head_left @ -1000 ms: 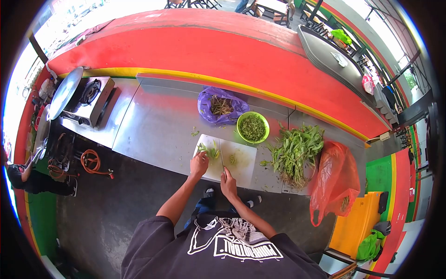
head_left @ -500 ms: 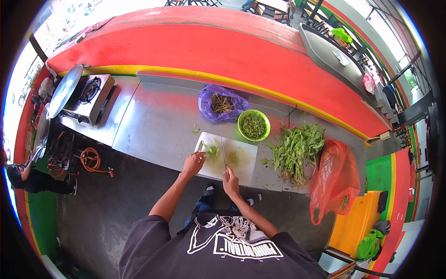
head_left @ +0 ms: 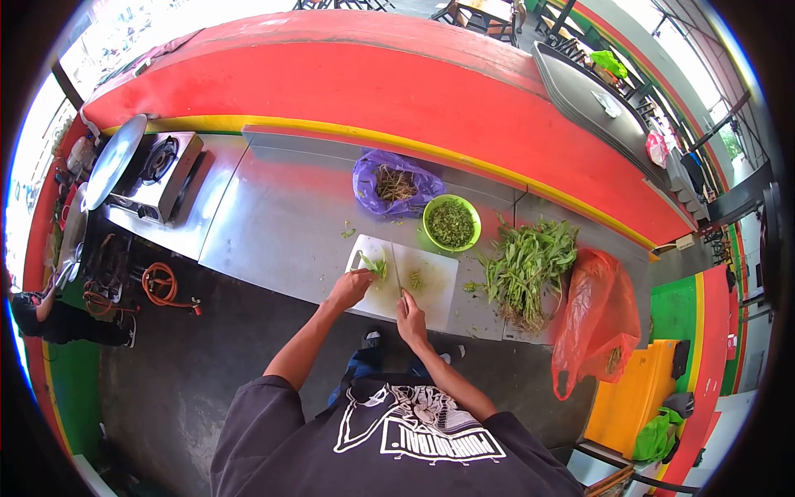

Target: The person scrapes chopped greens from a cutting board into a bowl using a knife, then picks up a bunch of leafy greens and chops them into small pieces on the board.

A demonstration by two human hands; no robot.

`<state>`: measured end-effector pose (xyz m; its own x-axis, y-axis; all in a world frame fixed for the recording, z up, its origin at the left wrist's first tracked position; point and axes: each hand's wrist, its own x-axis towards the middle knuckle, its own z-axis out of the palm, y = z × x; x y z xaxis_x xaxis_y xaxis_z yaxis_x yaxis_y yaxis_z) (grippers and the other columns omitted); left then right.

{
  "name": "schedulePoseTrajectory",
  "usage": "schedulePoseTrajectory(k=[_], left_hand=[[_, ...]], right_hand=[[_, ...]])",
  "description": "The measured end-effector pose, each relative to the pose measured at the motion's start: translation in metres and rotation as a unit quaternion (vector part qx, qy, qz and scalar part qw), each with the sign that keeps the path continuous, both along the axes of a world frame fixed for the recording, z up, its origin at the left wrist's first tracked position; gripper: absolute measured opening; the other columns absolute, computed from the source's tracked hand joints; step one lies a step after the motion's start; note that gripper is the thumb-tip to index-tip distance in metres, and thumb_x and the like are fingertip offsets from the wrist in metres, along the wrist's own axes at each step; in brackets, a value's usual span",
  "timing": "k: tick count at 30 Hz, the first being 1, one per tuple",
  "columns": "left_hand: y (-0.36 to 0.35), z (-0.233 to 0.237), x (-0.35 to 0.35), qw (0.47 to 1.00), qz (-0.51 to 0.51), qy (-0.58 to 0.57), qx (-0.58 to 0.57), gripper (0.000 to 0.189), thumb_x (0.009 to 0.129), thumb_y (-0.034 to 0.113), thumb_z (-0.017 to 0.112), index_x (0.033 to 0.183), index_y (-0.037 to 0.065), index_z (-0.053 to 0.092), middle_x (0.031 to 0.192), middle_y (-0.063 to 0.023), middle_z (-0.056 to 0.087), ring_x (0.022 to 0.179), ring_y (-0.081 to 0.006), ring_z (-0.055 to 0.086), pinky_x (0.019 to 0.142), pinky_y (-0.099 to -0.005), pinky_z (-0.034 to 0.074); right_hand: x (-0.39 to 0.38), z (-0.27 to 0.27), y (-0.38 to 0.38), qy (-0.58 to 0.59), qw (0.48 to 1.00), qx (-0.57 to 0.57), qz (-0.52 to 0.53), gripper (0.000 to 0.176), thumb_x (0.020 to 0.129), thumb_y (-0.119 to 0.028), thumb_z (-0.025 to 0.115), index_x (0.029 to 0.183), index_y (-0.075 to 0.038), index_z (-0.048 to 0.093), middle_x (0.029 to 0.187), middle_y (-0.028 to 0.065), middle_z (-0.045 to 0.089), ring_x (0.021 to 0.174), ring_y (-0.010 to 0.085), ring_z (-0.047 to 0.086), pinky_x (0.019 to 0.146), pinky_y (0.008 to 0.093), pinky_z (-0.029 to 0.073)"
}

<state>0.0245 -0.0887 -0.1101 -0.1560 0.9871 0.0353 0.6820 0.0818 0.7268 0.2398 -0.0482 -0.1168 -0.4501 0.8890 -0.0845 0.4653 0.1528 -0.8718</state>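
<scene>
My right hand (head_left: 411,318) is closed round the handle of a knife (head_left: 397,267), whose blade points away from me over the white cutting board (head_left: 435,286). At the board's left side, my left hand (head_left: 351,288) has its fingers closed on a small bunch of leafy greens (head_left: 376,267). The leaves stick out past my fingertips, left of the blade. A little pile of chopped greens (head_left: 416,280) lies right of the knife. Just behind the board stands a lime-green bowl (head_left: 476,234) holding chopped greens.
A purple bag (head_left: 364,186) of stems stands behind the board. Uncut greens (head_left: 530,269) and an orange plastic bag (head_left: 598,319) lie to the right. Far left are a portable stove (head_left: 161,170) and a person (head_left: 70,325). A red wall (head_left: 373,83) borders the steel counter (head_left: 273,215).
My left hand has moved right and slightly forward, from beside the greens onto them. The knife and my right hand have barely shifted.
</scene>
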Motion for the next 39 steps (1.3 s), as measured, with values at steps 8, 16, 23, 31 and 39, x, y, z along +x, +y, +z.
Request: schedulePoseTrajectory(k=[8,16,23,31,39], left_hand=[[0.002,-0.007,-0.027,0.985,-0.012,0.163,0.053,0.026,0.089,0.016,0.066,0.115,0.017,0.068,0.11,-0.0013,0.067,0.107,-0.022,0.061,0.089,-0.0401,0.048],[0.012,0.007,-0.023,0.974,-0.034,0.19,0.122,0.027,0.082,0.022,0.071,0.108,0.016,0.07,0.105,-0.0025,0.067,0.1,-0.0203,0.062,0.085,-0.0389,0.042],[0.047,0.012,-0.007,0.98,0.019,0.191,0.045,0.016,0.078,0.028,0.071,0.087,0.015,0.073,0.09,-0.0025,0.068,0.091,-0.0209,0.062,0.082,-0.0397,0.04],[0.054,0.004,0.011,0.97,0.059,0.23,-0.044,0.02,0.079,0.033,0.07,0.075,0.013,0.073,0.085,-0.005,0.07,0.09,-0.0239,0.063,0.083,-0.0429,0.04],[0.056,-0.002,0.017,0.973,0.154,0.144,-0.099,0.019,0.077,0.028,0.065,0.074,0.013,0.076,0.073,-0.0061,0.072,0.081,-0.0267,0.066,0.078,-0.0448,0.042]], right_hand=[[-0.002,0.001,-0.007,-0.029,0.999,-0.024,0.005,0.041,0.1,-0.028,0.053,0.134,-0.005,0.057,0.094,0.0292,0.069,0.089,0.0443,0.068,0.074,0.0481,0.053],[0.002,0.0,0.0,-0.014,0.999,-0.027,0.011,0.041,0.1,-0.028,0.055,0.134,-0.006,0.057,0.095,0.0285,0.069,0.092,0.0442,0.068,0.075,0.048,0.054],[0.012,0.004,-0.001,-0.04,0.998,-0.038,-0.001,0.042,0.1,-0.029,0.055,0.134,-0.006,0.057,0.096,0.029,0.069,0.093,0.0449,0.067,0.076,0.0481,0.053],[0.015,-0.01,0.0,-0.012,0.999,-0.017,-0.026,0.042,0.1,-0.025,0.057,0.134,-0.001,0.057,0.099,0.0244,0.071,0.088,0.0312,0.071,0.079,0.0374,0.052],[0.011,0.004,0.002,-0.03,0.998,-0.061,-0.003,0.042,0.1,-0.025,0.057,0.134,-0.001,0.057,0.108,0.0275,0.069,0.101,0.0393,0.069,0.084,0.0398,0.052]])
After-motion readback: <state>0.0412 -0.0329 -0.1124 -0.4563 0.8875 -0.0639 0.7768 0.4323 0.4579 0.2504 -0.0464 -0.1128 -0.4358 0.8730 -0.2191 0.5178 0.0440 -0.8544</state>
